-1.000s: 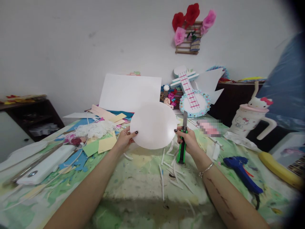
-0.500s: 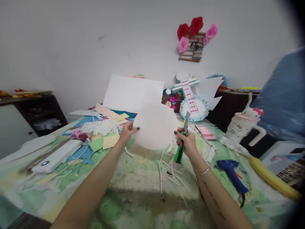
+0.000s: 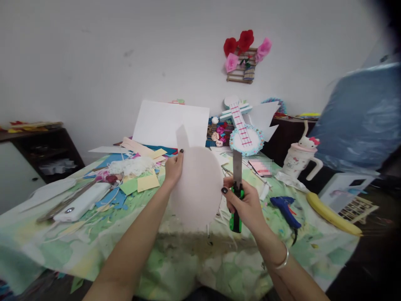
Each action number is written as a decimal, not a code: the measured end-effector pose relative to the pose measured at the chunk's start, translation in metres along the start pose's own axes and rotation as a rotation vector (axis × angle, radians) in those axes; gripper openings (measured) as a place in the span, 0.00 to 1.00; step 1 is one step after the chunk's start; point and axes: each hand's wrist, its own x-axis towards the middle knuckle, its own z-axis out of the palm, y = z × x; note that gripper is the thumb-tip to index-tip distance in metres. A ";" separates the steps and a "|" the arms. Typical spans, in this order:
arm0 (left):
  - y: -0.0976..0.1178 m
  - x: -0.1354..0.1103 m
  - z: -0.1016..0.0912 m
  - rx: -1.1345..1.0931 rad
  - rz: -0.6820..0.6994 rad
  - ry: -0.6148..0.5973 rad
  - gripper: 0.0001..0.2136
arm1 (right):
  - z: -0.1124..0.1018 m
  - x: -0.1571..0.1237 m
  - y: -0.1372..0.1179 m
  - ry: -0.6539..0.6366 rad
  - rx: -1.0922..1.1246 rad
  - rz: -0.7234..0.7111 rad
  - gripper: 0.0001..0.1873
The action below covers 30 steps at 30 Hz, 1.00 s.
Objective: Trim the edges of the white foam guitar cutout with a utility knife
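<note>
A white, rounded flat piece, like board or foam sheet, is held up over the table. My left hand pinches its left edge, thumb on top. A narrow grey strip rises above that edge; whether it belongs to the piece or is a shadow I cannot tell. My right hand is closed around a green and black utility knife, its blade out and pointing up. The right thumb lies close to the piece's right edge, and contact there is unclear. White trimmings lie on the table behind, partly hidden.
A large white sheet leans at the back beside a decorated paper instrument. Paper scraps, white string and a white device lie left. Right are a blue glue gun, a banana and a cup.
The white piece has turned and come lower and nearer, with both hands still at its sides. The knife now stands more upright. The view has shifted a little to the right.
</note>
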 end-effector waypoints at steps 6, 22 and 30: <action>-0.012 -0.025 0.000 -0.096 -0.093 -0.075 0.26 | -0.017 -0.030 0.007 -0.137 -0.372 -0.311 0.23; 0.006 -0.079 -0.017 -0.196 -0.342 0.004 0.22 | -0.016 -0.069 -0.037 -0.334 -0.849 -0.653 0.14; 0.028 -0.112 -0.010 -0.263 -0.224 -0.039 0.22 | -0.008 -0.087 -0.060 -0.405 -0.926 -0.659 0.15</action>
